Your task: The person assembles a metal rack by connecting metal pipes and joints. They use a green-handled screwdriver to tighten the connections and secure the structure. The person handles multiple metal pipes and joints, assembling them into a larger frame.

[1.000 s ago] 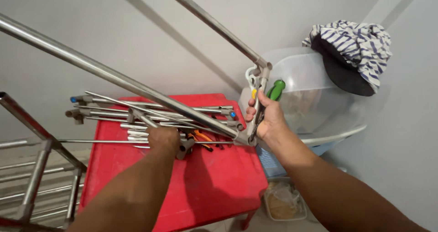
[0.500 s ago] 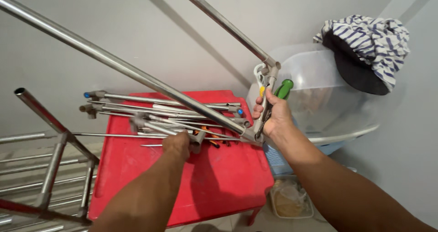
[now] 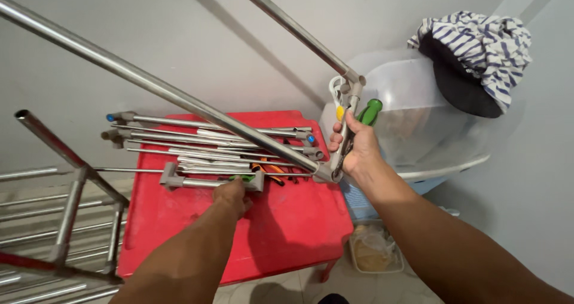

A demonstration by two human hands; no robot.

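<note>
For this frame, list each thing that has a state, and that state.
Left hand: closed on a rod on the red table.
Right hand: gripping the frame's short tube with a green-handled tool.
Loose metal rods: lying flat, piled.
Translucent tub: tilted against the wall.
Striped cloth: draped over the tub.

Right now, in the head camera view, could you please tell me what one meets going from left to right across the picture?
Grey metal rack frame → red plastic table → left hand on a grey metal tube → right hand holding a green-handled screwdriver → clear plastic tub → striped cloth.
</note>
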